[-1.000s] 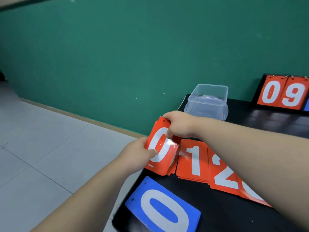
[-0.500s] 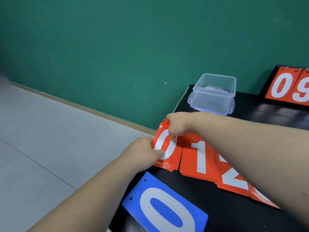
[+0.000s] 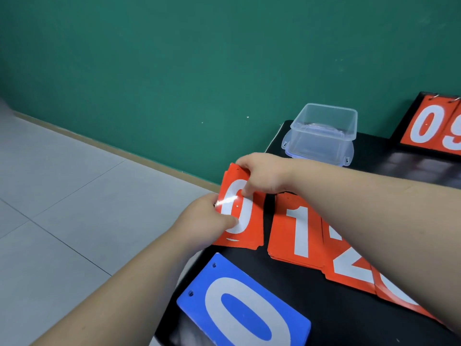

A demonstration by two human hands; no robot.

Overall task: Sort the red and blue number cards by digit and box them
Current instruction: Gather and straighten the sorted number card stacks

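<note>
A stack of red 0 cards [image 3: 245, 216] lies at the left edge of the black table [image 3: 324, 303]. My left hand [image 3: 204, 221] pinches its lower left side, thumb on the white digit. My right hand [image 3: 264, 174] grips its top edge from above. Right of it lie a red 1 stack [image 3: 296, 233], a red 2 stack [image 3: 349, 265] and another red stack [image 3: 396, 293] mostly hidden by my right forearm. A blue 0 card [image 3: 244, 310] lies nearest to me. A clear plastic box [image 3: 321, 133] sits on its lid at the table's back.
A black flip scoreboard [image 3: 429, 123] with red 0 and 9 cards stands at the back right. The table's left edge drops to a grey tiled floor [image 3: 62, 208]. A green wall [image 3: 199, 58] runs behind.
The red 0 stack has been squared up and now lies straighter, with a gap to the red 1 stack. Both hands stay on it.
</note>
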